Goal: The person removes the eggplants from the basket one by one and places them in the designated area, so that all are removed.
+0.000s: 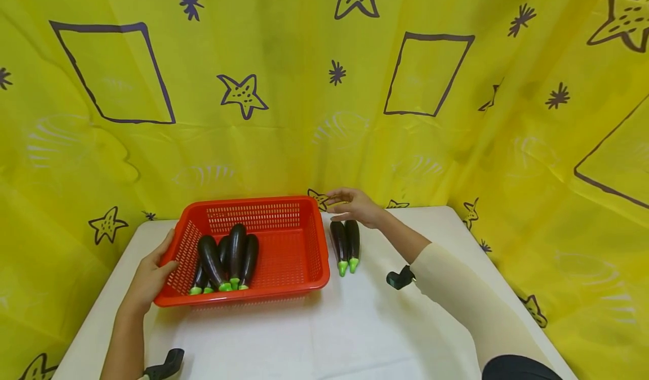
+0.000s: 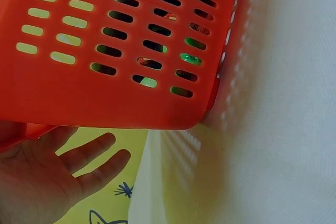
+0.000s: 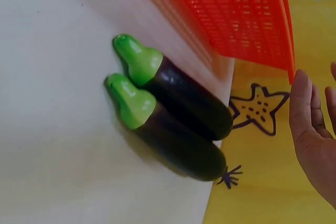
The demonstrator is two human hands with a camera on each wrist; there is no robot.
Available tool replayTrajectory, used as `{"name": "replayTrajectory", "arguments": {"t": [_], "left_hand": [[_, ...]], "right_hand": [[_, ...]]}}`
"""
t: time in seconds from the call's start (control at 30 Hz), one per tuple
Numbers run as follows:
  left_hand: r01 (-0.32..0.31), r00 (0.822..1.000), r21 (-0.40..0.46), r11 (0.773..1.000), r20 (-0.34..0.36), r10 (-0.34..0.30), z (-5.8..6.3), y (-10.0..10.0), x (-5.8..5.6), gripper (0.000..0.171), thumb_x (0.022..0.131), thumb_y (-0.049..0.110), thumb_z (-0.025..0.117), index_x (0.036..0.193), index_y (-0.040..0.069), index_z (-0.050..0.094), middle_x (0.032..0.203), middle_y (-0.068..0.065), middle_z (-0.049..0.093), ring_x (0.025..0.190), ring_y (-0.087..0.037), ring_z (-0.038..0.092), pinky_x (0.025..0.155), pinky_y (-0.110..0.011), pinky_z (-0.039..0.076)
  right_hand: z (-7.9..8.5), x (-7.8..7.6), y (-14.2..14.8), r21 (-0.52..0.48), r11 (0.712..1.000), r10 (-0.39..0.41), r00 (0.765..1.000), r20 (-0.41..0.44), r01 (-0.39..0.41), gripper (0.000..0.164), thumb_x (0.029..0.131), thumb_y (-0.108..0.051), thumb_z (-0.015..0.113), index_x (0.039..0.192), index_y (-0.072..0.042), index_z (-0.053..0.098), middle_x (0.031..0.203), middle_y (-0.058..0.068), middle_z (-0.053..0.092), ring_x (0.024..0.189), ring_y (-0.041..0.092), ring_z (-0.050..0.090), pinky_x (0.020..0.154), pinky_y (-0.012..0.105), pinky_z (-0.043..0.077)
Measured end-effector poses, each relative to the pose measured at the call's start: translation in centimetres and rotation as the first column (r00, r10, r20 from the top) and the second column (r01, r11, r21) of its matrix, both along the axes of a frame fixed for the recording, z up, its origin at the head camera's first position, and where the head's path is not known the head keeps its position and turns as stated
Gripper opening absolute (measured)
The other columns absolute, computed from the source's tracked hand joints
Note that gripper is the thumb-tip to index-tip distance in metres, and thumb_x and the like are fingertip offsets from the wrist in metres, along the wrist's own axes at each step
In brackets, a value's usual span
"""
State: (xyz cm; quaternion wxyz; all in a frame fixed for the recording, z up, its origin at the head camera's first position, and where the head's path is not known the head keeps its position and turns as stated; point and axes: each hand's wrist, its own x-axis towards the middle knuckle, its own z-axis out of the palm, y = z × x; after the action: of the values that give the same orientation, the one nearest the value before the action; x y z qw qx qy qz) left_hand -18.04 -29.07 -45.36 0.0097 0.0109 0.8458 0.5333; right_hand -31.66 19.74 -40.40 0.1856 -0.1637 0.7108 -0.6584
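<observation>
Right grip hovers loosely near two eggplants.

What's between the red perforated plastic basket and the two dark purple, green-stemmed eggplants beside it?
Only white tabletop: the strip between basket and eggplants is bare in the right wrist view.

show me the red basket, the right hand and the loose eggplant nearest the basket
Red basket [image 1: 284,256], head view: bare floor
Right hand [image 1: 358,206], head view: back of hand
Nearest loose eggplant [image 3: 179,88], right wrist view: dark body
</observation>
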Motion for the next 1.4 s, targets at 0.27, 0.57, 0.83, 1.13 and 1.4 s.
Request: {"name": "replayTrajectory", "arguments": {"t": [0.27,0.57,0.83,1.13,1.4], "left_hand": [[0.001,1.0,-0.005,1.0,-0.008,-0.001,0.0,0.0,0.0,0.07,0.108,0.004,0.045,0.167,0.011,0.008,0.161,-0.041,0.022,0.086,-0.01,0.059,0.069,-0.024,0.06],[0.0,1.0,-0.016,1.0,-0.007,0.0,-0.1,-0.1,-0.2,0.07,0.108,0.004,0.045,0.167,0.012,0.008,0.161,-0.041,0.023,0.085,-0.011,0.059,0.069,-0.024,0.06],[-0.001,1.0,-0.015,1.0,-0.012,0.001,-0.1,-0.1,-0.1,0.07,0.108,0.003,0.045,0.167,0.011,0.009,0.161,-0.041,0.023,0.086,-0.011,0.059,0.069,-0.024,0.059],[0.002,1.0,-0.017,1.0,-0.005,-0.002,-0.2,-0.1,-0.2,0.07,0.108,0.003,0.045,0.167,0.012,0.007,0.161,-0.041,0.023,0.083,-0.012,0.059,0.067,-0.025,0.059],[0.005,1.0,-0.027,1.0,0.002,-0.005,-0.2,-0.2,-0.3,0.07,0.109,0.002,0.044,0.167,0.012,0.006,0.161,-0.041,0.023,0.083,-0.013,0.06,0.067,-0.025,0.06]], "right_hand": [[0.8,-0.3,-2.7,0.074,0.994,0.084,0.995,-0.061,-0.079,0.046,0.104,-0.002,0.06,0.146,0.013,0.047,0.139,0.036,0.054,0.119,0.044,0.064,0.101,0.059,0.052],[1.7,-0.3,-6.1,0.061,0.985,0.165,0.986,-0.032,-0.163,0.048,0.104,0.0,0.057,0.146,0.018,0.042,0.141,0.041,0.047,0.131,0.06,0.048,0.099,0.051,0.056],[2.1,-0.5,-8.2,0.102,0.975,0.202,0.979,-0.021,-0.198,0.048,0.103,0.003,0.059,0.146,0.017,0.044,0.139,0.039,0.051,0.123,0.045,0.061,0.101,0.054,0.054],[1.4,-1.2,-10.0,0.104,0.969,0.224,0.975,0.0,-0.222,0.052,0.099,0.009,0.064,0.147,0.014,0.046,0.145,0.039,0.047,0.115,0.039,0.065,0.103,0.053,0.053],[1.4,-1.3,-11.1,0.113,0.973,0.202,0.979,0.027,-0.204,0.048,0.099,0.009,0.064,0.145,0.011,0.051,0.145,0.037,0.048,0.123,0.049,0.06,0.1,0.047,0.057]]}}
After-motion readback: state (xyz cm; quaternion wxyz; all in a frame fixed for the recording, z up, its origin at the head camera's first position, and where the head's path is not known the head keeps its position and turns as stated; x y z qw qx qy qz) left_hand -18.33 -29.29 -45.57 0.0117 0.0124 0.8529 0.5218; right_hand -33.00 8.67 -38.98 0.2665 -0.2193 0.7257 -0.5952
